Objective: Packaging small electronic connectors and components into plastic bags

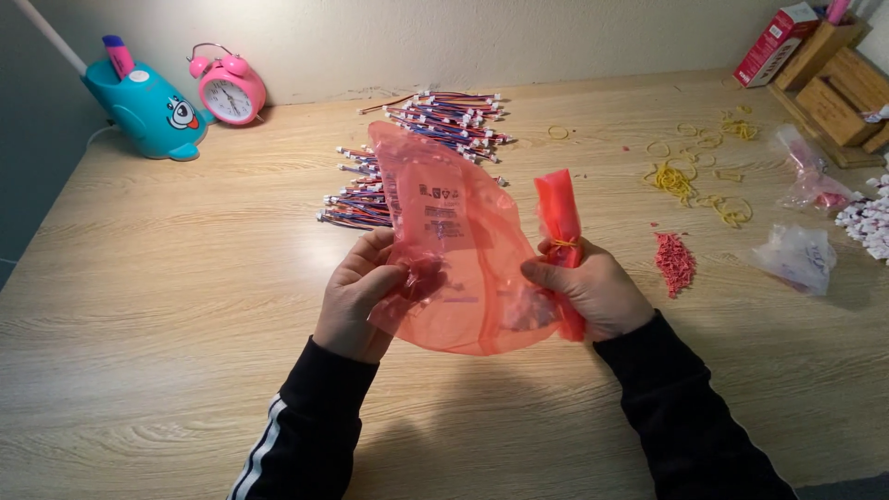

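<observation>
My left hand [356, 292] pinches the lower left edge of a translucent pink plastic bag [444, 231] that I hold up over the wooden table [167, 278]. My right hand [593, 287] grips the bag's right edge together with a rolled red bag bundle [558, 218] bound by a yellow rubber band. Small white parts show through the bag's bottom near my right thumb. Behind the bag lie piles of red-and-blue wire harnesses [435, 116] with white connectors.
Yellow rubber bands [690, 176] are scattered at the right, beside a small heap of red pieces [674, 261] and clear bags [796, 257]. White connectors [866, 220] lie at the right edge. A wooden organizer [833, 88], pink alarm clock [229, 91] and teal whale-shaped holder [148, 111] stand at the back.
</observation>
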